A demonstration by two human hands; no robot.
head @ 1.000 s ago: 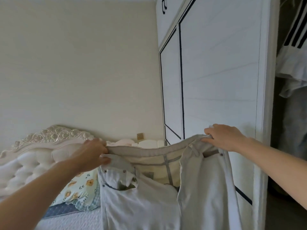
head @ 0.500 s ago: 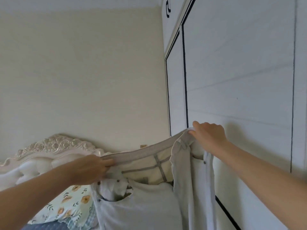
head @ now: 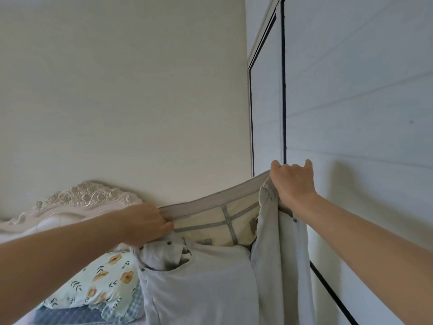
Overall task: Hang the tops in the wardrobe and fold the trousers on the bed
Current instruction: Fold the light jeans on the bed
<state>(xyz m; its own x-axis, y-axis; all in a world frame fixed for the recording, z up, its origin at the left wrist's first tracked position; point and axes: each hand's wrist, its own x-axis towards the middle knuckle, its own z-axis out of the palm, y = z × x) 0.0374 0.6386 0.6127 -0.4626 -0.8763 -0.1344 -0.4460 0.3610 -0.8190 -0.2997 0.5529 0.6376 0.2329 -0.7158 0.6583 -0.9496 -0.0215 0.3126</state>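
A pair of pale grey trousers (head: 201, 285) hangs in the air in front of me, held up by its waistband. My left hand (head: 143, 224) grips the waistband's left end, low and near the headboard. My right hand (head: 291, 184) grips the right end higher up, close to the wardrobe door, so the waistband slopes up to the right. The inside of the waistband and a front pocket face me. The trouser legs drop out of view at the bottom.
White sliding wardrobe doors (head: 351, 113) with dark trim fill the right side. An ornate cream headboard (head: 82, 200) stands at the lower left, with a floral pillow (head: 98, 282) below it. A plain beige wall (head: 128, 90) lies behind.
The view has swung left and upward, losing the open wardrobe section with hanging clothes. My right hand has risen with its end of the waistband, and my left hand has dropped lower.
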